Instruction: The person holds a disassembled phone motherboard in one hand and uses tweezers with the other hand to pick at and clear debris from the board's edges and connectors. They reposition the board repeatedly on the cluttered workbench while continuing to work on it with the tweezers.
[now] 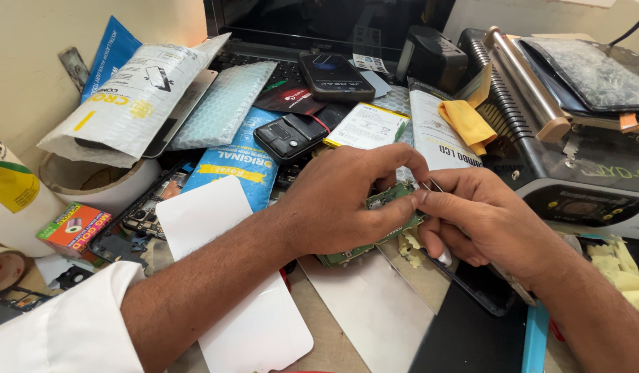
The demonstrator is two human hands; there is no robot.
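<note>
left hand fingers grip green circuit board | right hand pinches tweezers | phones, packets crowd behind

I see a cream wall on the left side and a pale wall at the back. The beige worktop is crowded, under even, bright light.

Left arm: bare forearm enters from the lower left, white sleeve pushed back near the elbow, reaching toward the middle.
Left hand: back up, fingers curled in a grip, thumb and forefinger stretched to the right.
Right arm: bare forearm enters from the lower right corner.
Right hand: fingers bent, thumb and forefinger pinched, tips meeting the left hand's fingertips.
</note>
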